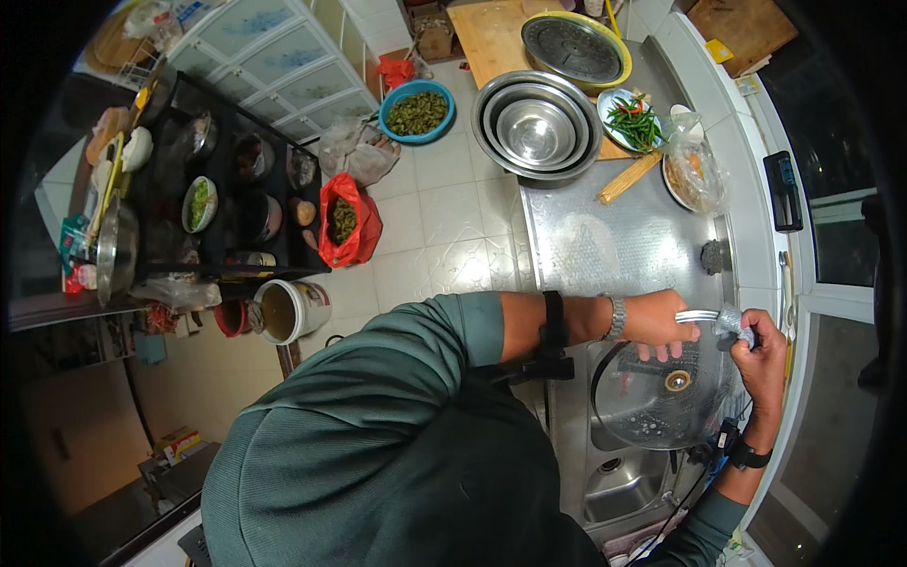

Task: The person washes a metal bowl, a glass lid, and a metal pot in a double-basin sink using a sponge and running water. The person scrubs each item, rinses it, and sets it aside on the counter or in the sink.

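My left hand (660, 322), with a metal watch at the wrist, grips a shiny curved metal utensil (696, 315) above the sink. Its full shape is hidden by my fingers. Around the other end of the utensil, my right hand (759, 351) presses a crumpled grey scrubbing cloth (731, 324). Beneath both hands, a large round see-through lid (648, 411) with a dark rim sits over the sink; it looks like glass and is wet with bubbles. A smaller steel basin (627, 492) adjoins it.
Nested steel bowls (536, 131), a plate of chillies (631, 120), wooden chopsticks (628, 177) and a grey scourer (711, 256) are on the steel counter (616, 248). A bag-covered plate (691, 177) lies near the wall. A bucket (287, 312) and a blue basin (443, 138) stand on the floor.
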Demonstrator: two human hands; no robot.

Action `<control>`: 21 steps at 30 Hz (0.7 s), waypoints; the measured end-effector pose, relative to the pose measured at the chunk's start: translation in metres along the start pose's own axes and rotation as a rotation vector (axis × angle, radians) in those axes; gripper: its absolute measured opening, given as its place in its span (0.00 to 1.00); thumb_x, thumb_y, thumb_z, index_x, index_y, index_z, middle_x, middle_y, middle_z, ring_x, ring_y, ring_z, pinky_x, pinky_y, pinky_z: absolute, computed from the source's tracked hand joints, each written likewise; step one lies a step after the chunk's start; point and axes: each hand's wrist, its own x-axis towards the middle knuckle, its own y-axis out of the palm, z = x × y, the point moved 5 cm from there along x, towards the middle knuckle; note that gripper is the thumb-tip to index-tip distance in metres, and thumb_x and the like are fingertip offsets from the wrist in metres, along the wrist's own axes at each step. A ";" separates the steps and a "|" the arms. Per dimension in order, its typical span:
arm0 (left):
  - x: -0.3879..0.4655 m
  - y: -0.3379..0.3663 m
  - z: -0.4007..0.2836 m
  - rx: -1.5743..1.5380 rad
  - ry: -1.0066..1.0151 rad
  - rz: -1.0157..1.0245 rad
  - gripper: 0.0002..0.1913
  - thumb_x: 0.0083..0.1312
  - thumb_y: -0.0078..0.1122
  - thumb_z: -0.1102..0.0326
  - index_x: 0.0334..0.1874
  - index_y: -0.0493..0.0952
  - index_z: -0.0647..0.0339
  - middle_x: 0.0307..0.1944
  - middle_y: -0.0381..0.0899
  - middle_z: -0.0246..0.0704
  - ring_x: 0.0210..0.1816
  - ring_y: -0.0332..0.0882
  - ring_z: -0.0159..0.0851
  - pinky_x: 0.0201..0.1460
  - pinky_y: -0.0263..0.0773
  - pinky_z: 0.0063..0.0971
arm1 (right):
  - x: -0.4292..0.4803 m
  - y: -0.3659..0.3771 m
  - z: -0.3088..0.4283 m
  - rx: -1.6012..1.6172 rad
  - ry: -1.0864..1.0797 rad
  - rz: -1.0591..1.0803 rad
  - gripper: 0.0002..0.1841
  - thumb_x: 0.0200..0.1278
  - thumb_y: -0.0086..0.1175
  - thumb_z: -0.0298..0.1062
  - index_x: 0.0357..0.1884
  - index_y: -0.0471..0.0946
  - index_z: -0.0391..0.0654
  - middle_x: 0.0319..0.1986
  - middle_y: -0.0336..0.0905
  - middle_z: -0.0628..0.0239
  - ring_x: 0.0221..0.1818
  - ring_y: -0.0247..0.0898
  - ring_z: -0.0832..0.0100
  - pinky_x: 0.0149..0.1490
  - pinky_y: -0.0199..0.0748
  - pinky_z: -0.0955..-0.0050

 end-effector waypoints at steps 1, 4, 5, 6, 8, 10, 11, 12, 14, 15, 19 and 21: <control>0.002 0.003 0.003 0.002 0.015 -0.042 0.23 0.87 0.63 0.49 0.63 0.86 0.66 0.48 0.94 0.39 0.47 0.95 0.37 0.43 0.91 0.33 | -0.001 0.002 0.004 -0.031 -0.015 0.008 0.13 0.62 0.56 0.15 0.48 0.79 0.39 0.38 0.75 0.79 0.39 0.66 0.85 0.42 0.67 0.82; 0.009 0.007 0.011 -0.001 0.093 -0.153 0.21 0.86 0.65 0.50 0.56 0.89 0.66 0.44 0.95 0.37 0.42 0.94 0.33 0.40 0.90 0.30 | -0.006 0.004 -0.016 0.018 0.027 -0.078 0.13 0.63 0.57 0.16 0.48 0.79 0.39 0.38 0.76 0.77 0.38 0.65 0.84 0.41 0.67 0.80; 0.011 0.007 0.013 0.001 0.118 -0.195 0.21 0.86 0.66 0.50 0.54 0.89 0.66 0.43 0.95 0.36 0.40 0.93 0.32 0.39 0.89 0.29 | -0.009 0.006 -0.030 0.071 0.028 -0.109 0.13 0.64 0.57 0.16 0.49 0.79 0.39 0.38 0.76 0.77 0.38 0.64 0.84 0.41 0.67 0.80; 0.012 0.005 0.016 0.002 0.139 -0.234 0.20 0.86 0.66 0.51 0.52 0.90 0.66 0.42 0.95 0.35 0.38 0.92 0.31 0.38 0.89 0.28 | -0.013 0.006 -0.050 0.122 0.056 -0.166 0.14 0.66 0.57 0.17 0.52 0.80 0.37 0.40 0.78 0.75 0.41 0.70 0.82 0.47 0.72 0.79; 0.012 -0.001 0.023 -0.118 0.156 -0.270 0.19 0.86 0.67 0.53 0.50 0.90 0.66 0.39 0.94 0.33 0.37 0.91 0.30 0.37 0.88 0.27 | -0.030 0.009 -0.095 0.141 0.073 -0.382 0.15 0.67 0.59 0.18 0.55 0.81 0.35 0.42 0.80 0.72 0.45 0.74 0.79 0.53 0.75 0.77; 0.008 -0.011 0.031 -0.175 0.180 -0.302 0.18 0.87 0.67 0.53 0.52 0.90 0.66 0.40 0.94 0.33 0.38 0.92 0.29 0.38 0.87 0.25 | -0.054 0.020 -0.144 0.136 0.199 -0.560 0.17 0.70 0.60 0.22 0.59 0.83 0.32 0.46 0.84 0.69 0.52 0.79 0.72 0.64 0.77 0.72; 0.005 -0.015 0.039 -0.204 0.150 -0.340 0.18 0.87 0.66 0.53 0.53 0.89 0.66 0.41 0.94 0.33 0.38 0.92 0.30 0.38 0.87 0.26 | -0.076 0.030 -0.160 0.019 0.233 -0.617 0.17 0.71 0.62 0.27 0.59 0.83 0.31 0.47 0.85 0.67 0.51 0.80 0.70 0.63 0.78 0.69; 0.003 -0.018 0.047 -0.242 0.134 -0.379 0.18 0.87 0.66 0.53 0.54 0.89 0.66 0.42 0.94 0.34 0.39 0.92 0.30 0.38 0.87 0.26 | -0.101 0.044 -0.180 -0.032 0.399 -0.678 0.18 0.72 0.63 0.31 0.58 0.83 0.30 0.47 0.86 0.65 0.50 0.81 0.69 0.63 0.79 0.67; 0.000 -0.023 0.064 -0.300 0.100 -0.465 0.18 0.88 0.65 0.53 0.58 0.87 0.66 0.47 0.94 0.35 0.43 0.92 0.30 0.41 0.88 0.27 | -0.145 0.087 -0.207 0.106 0.580 -0.779 0.18 0.72 0.65 0.34 0.56 0.84 0.30 0.45 0.87 0.63 0.48 0.80 0.68 0.62 0.80 0.65; 0.000 -0.021 0.071 -0.367 0.111 -0.519 0.17 0.88 0.65 0.55 0.56 0.87 0.65 0.46 0.93 0.34 0.42 0.91 0.29 0.39 0.86 0.27 | -0.167 0.111 -0.215 -0.037 0.717 -0.731 0.17 0.72 0.66 0.37 0.51 0.84 0.31 0.42 0.87 0.63 0.45 0.78 0.68 0.57 0.79 0.64; -0.009 -0.011 0.096 -0.449 0.164 -0.527 0.15 0.86 0.65 0.56 0.60 0.83 0.62 0.50 0.91 0.34 0.48 0.90 0.30 0.42 0.88 0.32 | -0.201 0.184 -0.242 0.445 0.836 -0.826 0.17 0.75 0.67 0.39 0.50 0.84 0.33 0.43 0.88 0.69 0.43 0.77 0.71 0.54 0.79 0.65; -0.023 -0.008 0.103 -0.314 0.098 -0.397 0.16 0.87 0.64 0.56 0.63 0.81 0.61 0.55 0.92 0.36 0.54 0.92 0.33 0.48 0.90 0.32 | -0.198 0.170 -0.249 0.324 0.832 -0.893 0.19 0.76 0.66 0.37 0.58 0.86 0.32 0.48 0.89 0.67 0.47 0.80 0.71 0.58 0.80 0.67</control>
